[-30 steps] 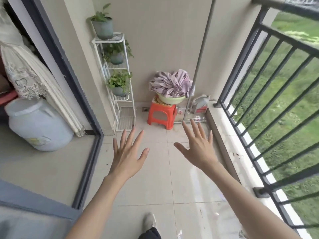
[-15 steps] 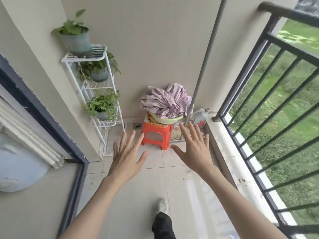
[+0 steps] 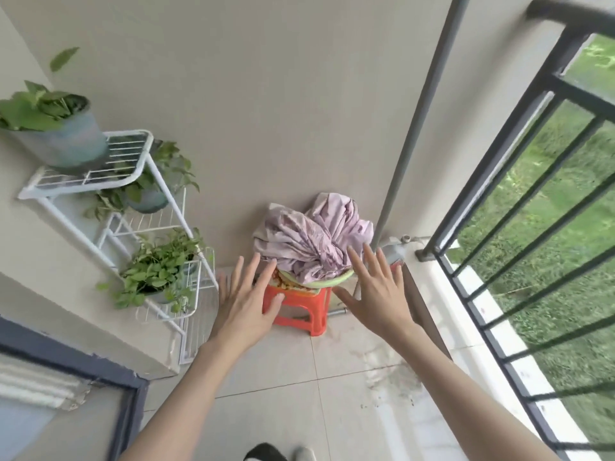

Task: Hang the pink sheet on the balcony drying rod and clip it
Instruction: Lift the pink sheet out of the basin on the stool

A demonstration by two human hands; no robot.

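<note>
- Down the middle of the frame, pale floor tiles (image 3: pixel 286 387) run from the person's shoe at the bottom edge up to the back wall, so that's the open strip to move in.
- Right side is boxed in by a dark metal railing (image 3: pixel 519 207) standing on a low white ledge, with grass outside it.
- Left side is narrowed by a white wire shelf (image 3: pixel 133 227) set against the wall, and a dark door frame cuts across the lower left corner.
- A grey pole (image 3: pixel 412 128) slants from the top edge down to the floor, just right of the sheet.
- Pink sheet (image 3: pixel 309 234) is bunched up and piled in a green basin (image 3: pixel 329 283), which sits on an orange stool (image 3: pixel 299 304) by the back wall, centre of frame.
- Three pots of leafy plants sit on the shelf, one per tier.
- Left hand (image 3: pixel 246 301) is spread flat with straight fingers, holding nothing, in front of the stool's left side.
- Right hand (image 3: pixel 376 294) is the same, fingers splayed and empty, just right of the basin. Can't tell if either one touches anything.
</note>
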